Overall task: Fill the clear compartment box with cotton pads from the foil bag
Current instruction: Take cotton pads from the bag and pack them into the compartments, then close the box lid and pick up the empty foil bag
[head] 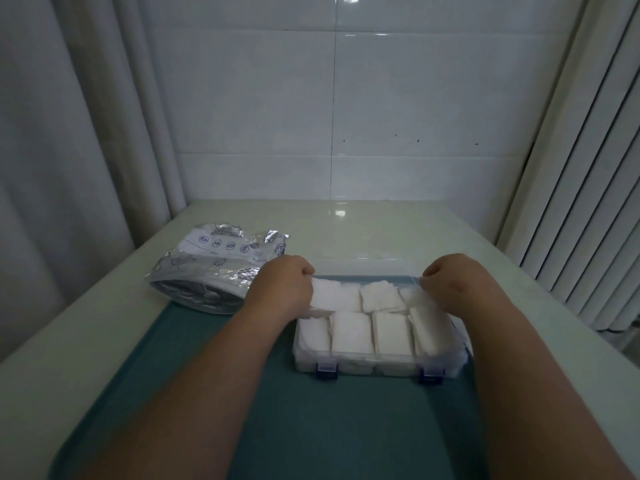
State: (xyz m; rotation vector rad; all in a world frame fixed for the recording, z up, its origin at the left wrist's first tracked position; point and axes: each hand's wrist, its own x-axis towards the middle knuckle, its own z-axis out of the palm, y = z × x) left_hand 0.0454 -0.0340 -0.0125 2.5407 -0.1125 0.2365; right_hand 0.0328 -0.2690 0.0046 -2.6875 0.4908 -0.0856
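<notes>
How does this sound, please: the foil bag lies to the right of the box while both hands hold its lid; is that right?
Not quite: the head view shows the foil bag lying to the left of the box, while the left hand and right hand both hold its lid.

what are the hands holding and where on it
The clear lid of the compartment box, it seems: left hand grips its left end, right hand its right end.
</notes>
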